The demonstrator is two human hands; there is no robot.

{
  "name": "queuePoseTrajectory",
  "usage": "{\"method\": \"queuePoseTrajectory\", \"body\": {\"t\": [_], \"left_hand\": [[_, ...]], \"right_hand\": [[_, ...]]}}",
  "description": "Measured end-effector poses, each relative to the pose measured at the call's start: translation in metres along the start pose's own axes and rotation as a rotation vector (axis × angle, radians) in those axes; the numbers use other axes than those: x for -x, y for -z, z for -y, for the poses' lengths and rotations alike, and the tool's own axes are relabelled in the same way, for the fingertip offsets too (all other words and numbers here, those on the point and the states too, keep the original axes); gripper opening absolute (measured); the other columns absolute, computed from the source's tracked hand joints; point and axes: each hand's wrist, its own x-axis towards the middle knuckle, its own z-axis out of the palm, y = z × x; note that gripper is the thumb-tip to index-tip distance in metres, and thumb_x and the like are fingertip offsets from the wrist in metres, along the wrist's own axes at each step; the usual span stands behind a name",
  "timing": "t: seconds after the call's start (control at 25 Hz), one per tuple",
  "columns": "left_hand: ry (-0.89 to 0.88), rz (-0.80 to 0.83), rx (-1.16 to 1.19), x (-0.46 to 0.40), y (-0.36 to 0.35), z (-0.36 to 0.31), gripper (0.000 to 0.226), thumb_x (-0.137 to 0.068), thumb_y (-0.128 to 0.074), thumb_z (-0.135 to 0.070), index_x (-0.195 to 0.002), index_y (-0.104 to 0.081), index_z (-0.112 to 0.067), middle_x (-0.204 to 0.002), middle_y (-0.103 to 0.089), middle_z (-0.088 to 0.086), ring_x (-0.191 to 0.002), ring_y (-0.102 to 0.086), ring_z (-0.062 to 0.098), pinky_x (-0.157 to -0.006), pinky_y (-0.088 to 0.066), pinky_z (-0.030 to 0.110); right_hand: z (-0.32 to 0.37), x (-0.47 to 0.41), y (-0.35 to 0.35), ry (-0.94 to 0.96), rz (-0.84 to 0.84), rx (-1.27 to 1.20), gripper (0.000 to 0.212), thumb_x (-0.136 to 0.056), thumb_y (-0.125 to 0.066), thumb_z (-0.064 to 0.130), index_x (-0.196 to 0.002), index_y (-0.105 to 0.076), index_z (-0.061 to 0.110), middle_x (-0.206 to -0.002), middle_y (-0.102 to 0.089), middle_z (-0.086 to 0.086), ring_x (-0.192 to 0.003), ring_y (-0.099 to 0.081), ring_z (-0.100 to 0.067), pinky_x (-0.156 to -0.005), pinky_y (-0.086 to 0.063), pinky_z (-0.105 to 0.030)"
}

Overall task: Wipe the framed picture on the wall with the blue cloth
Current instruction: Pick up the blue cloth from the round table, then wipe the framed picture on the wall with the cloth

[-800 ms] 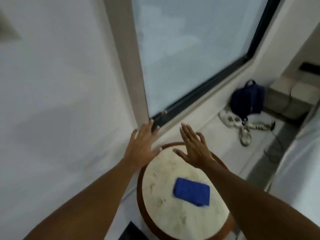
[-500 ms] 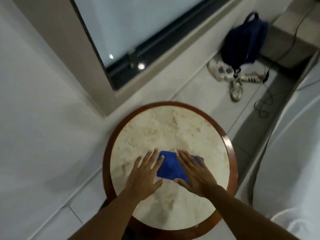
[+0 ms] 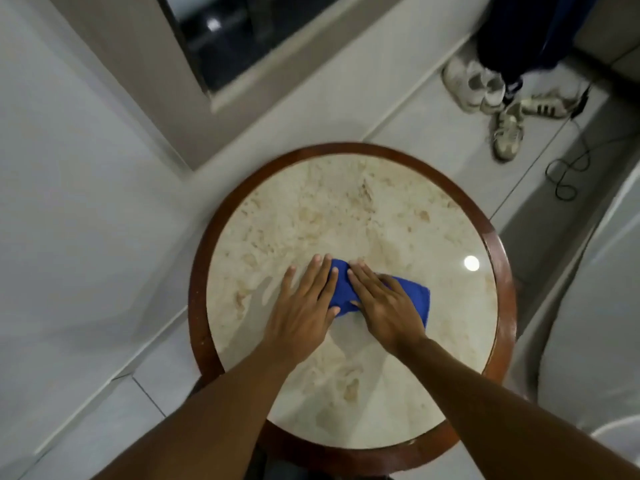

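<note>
Left hand: the left hand (image 3: 304, 306) is lying palm-down with fingers spread, its inner fingers resting on the left end of the cloth; it is not gripping anything.
Right hand: the right hand (image 3: 384, 303) is lying flat across the middle of the cloth, fingers extended and apart, pressing rather than pinching.
Cloth: the blue cloth (image 3: 417, 296) is lying on the tabletop (image 3: 311, 209), a little toward the near side of its centre, well clear of the rim; only its middle strip and right end are showing between and beside the hands.
Table: the round stone top is sitting inside a dark wooden rim (image 3: 197, 271), with a bright light reflection near its right edge.
Framed picture: it is not appearing in this view, so its place on the wall cannot be told.
Surroundings: a window (image 3: 221, 39) is showing beyond the far edge, with shoes (image 3: 485, 91) and a cable (image 3: 568, 168) lying on the floor to the far right.
Step in hand: judging from the pose, the hands are gathering the cloth for pickup.
Risk, slip: flat palms on a polished top may be sliding the cloth instead of lifting it.
Risk, partial grasp: pinching one end only may be letting the folded cloth fall open and dangle.
Risk, footing: turning toward the wall may be bringing the feet near the cable and shoes.
</note>
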Motion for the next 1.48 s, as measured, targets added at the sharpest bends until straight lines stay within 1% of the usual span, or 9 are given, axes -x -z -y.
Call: {"method": "queuePoseTrajectory", "body": {"t": [0.16,0.24,0.48,0.64,0.84,1.04,1.12,1.28,1.48], "left_hand": [[0.032,-0.084,-0.019,0.022,0.108,0.035,0.074,-0.096,-0.059,-0.048,-0.154,-0.034,-0.009,-0.163,-0.034,0.014,-0.15,-0.031,0.03,-0.116,-0.036,0.055],[0.047,-0.131,-0.067,0.038,0.183,0.059,0.075,-0.094,-0.06,-0.049,-0.153,-0.034,-0.009,-0.16,-0.039,0.015,-0.148,-0.035,0.031,-0.113,-0.039,0.054],[0.162,-0.479,-0.332,0.11,0.438,0.156,0.061,-0.105,-0.02,-0.044,-0.155,-0.034,-0.012,-0.163,-0.032,0.012,-0.15,-0.028,0.03,-0.118,-0.034,0.055],[0.293,-0.745,-0.447,0.185,0.607,0.225,0.066,-0.104,-0.025,-0.05,-0.159,-0.02,-0.015,-0.166,-0.024,0.013,-0.153,-0.022,0.031,-0.12,-0.029,0.055],[0.512,-0.952,-0.599,0.29,0.765,0.296,0.081,-0.098,-0.021,-0.07,-0.16,-0.015,-0.019,-0.169,-0.013,0.014,-0.156,-0.011,0.031,-0.12,-0.011,0.052],[0.728,-0.924,-0.705,0.354,0.834,0.358,0.087,-0.095,-0.021,-0.073,-0.161,-0.015,-0.018,-0.171,-0.004,0.014,-0.157,-0.002,0.032,-0.123,-0.012,0.056],[0.716,-0.913,-0.74,0.363,0.835,0.377,0.087,-0.094,-0.027,-0.072,-0.16,-0.021,-0.016,-0.17,-0.007,0.015,-0.157,-0.005,0.034,-0.123,-0.015,0.056],[0.636,-0.974,-0.818,0.362,0.827,0.399,0.087,-0.093,-0.036,-0.072,-0.16,-0.021,-0.019,-0.17,-0.013,0.014,-0.157,-0.009,0.035,-0.124,-0.01,0.055],[0.603,-1.043,-0.828,0.36,0.823,0.404,0.088,-0.093,-0.038,-0.074,-0.16,-0.021,-0.02,-0.17,-0.014,0.012,-0.157,-0.01,0.034,-0.125,-0.01,0.054]], "right_hand": [[0.049,-0.013,0.088,-0.001,-0.059,-0.022,0.075,-0.078,-0.071,-0.005,-0.146,-0.041,0.003,-0.154,-0.034,-0.011,-0.144,-0.031,-0.021,-0.116,-0.022,-0.033],[0.081,-0.032,0.15,0.042,-0.134,-0.058,0.081,-0.074,-0.073,-0.008,-0.147,-0.04,0.006,-0.155,-0.033,-0.009,-0.145,-0.028,-0.019,-0.116,-0.021,-0.032],[0.217,-0.129,0.367,0.297,-0.541,-0.204,0.103,-0.064,-0.071,-0.02,-0.151,-0.028,0.017,-0.156,-0.035,-0.004,-0.146,-0.027,-0.016,-0.111,-0.032,-0.034],[0.338,-0.193,0.509,0.492,-0.903,-0.317,0.079,-0.076,-0.066,-0.014,-0.145,-0.037,0.013,-0.152,-0.04,-0.009,-0.136,-0.044,-0.023,-0.105,-0.035,-0.033],[0.484,-0.237,0.633,0.518,-1.204,-0.56,0.047,-0.098,-0.044,0.013,-0.142,-0.04,-0.001,-0.145,-0.05,-0.014,-0.132,-0.05,-0.025,-0.096,-0.045,-0.043],[0.578,-0.277,0.699,0.525,-1.161,-0.546,0.05,-0.101,-0.038,0.017,-0.147,-0.037,0.0,-0.156,-0.033,-0.014,-0.142,-0.035,-0.026,-0.105,-0.041,-0.039],[0.591,-0.293,0.693,0.469,-1.13,-0.395,0.055,-0.102,-0.032,0.029,-0.151,-0.031,0.003,-0.16,-0.022,-0.011,-0.146,-0.027,-0.025,-0.109,-0.036,-0.041],[0.603,-0.314,0.678,0.416,-1.124,-0.42,0.068,-0.102,-0.022,0.049,-0.155,-0.02,0.006,-0.164,-0.014,-0.006,-0.147,-0.024,-0.025,-0.115,-0.019,-0.037],[0.625,-0.324,0.776,0.462,-1.303,-0.364,0.062,-0.101,-0.033,0.037,-0.155,-0.017,0.013,-0.161,-0.02,-0.015,-0.142,-0.033,-0.033,-0.107,-0.034,-0.045]]}}
